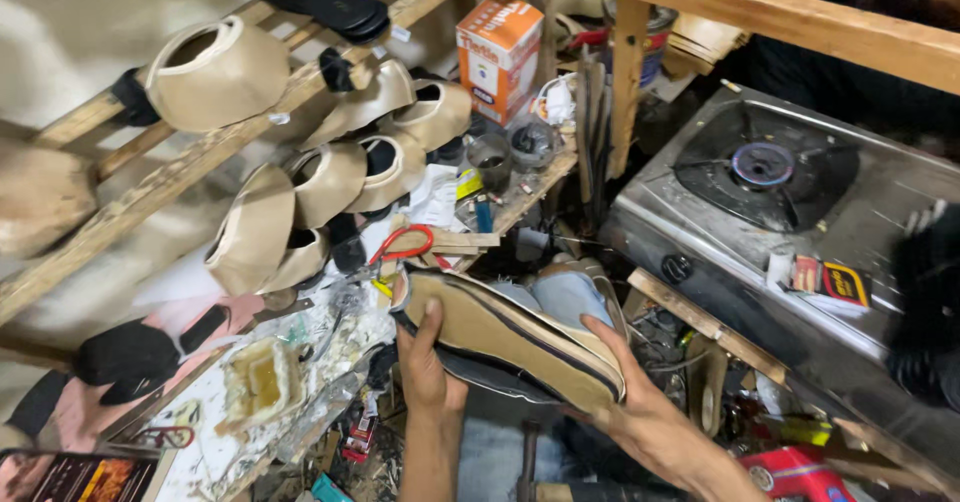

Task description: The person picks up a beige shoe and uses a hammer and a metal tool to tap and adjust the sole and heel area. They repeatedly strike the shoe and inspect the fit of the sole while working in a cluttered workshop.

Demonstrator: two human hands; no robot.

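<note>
Tan shoe upper (510, 337), dark-edged, smooth leather-like, is held over the cluttered worktop's near edge (300, 432): left hand (428, 367) closed on its heel end, right hand (640, 412) cupped under the toe. Beyond, beige curved uppers (330, 177) hung on a wooden rack (170, 177); steel gas stove (760, 192) far right.

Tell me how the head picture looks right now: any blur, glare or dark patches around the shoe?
Head view: the tan shoe and both hands, left hand and right hand, are fairly sharp and evenly lit; the wall at upper left is washed out and soft; a dark shape at the right edge is motion-blurred; the gas stove top shows dull reflections; the upper right corner is in shadow.
</note>
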